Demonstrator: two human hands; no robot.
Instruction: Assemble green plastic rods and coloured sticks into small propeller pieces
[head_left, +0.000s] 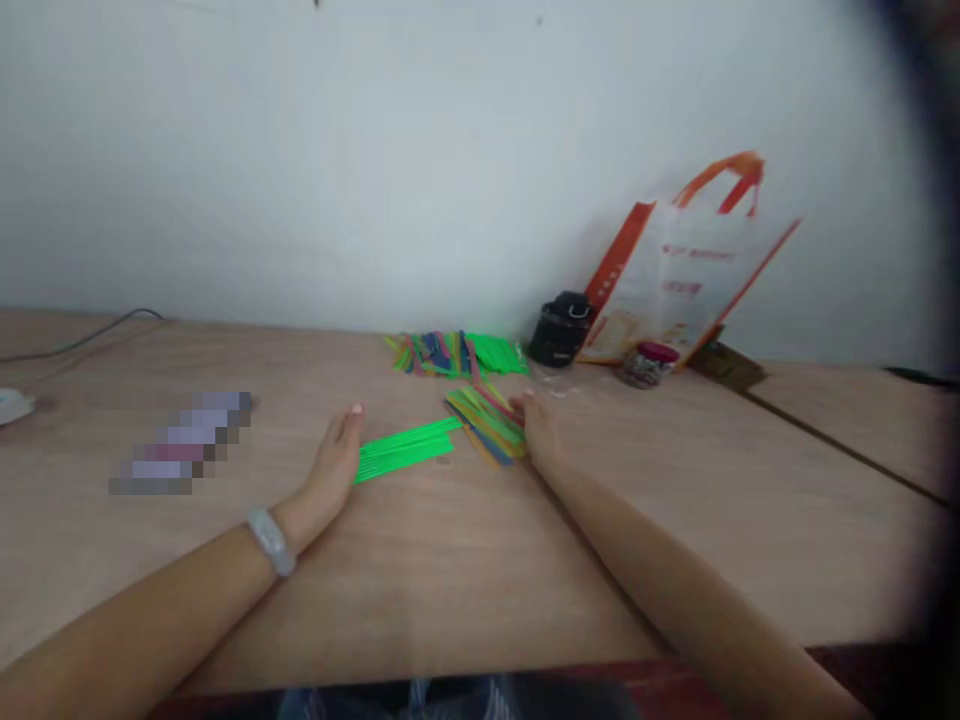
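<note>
My left hand [334, 465] lies flat on the wooden table [465, 560], its edge against the near end of a bundle of bright green craft sticks [405, 450]. A pale bangle [270, 541] circles that wrist. My right hand [540, 432] rests at the right side of a fanned stack of multicoloured craft sticks [486, 425], with its fingertips touching them. Whether those fingers grip any stick is hidden. Farther back lies a loose heap of mixed coloured sticks [442, 355], with a green bunch [496, 353] at its right end.
A black lens-like cylinder [561, 330], a small jar with a red lid [646, 365] and a white-and-orange paper bag [675, 270] stand against the wall at the back right. A pixelated object [180, 443] lies on the left. A grey cable [82, 337] runs along the back left.
</note>
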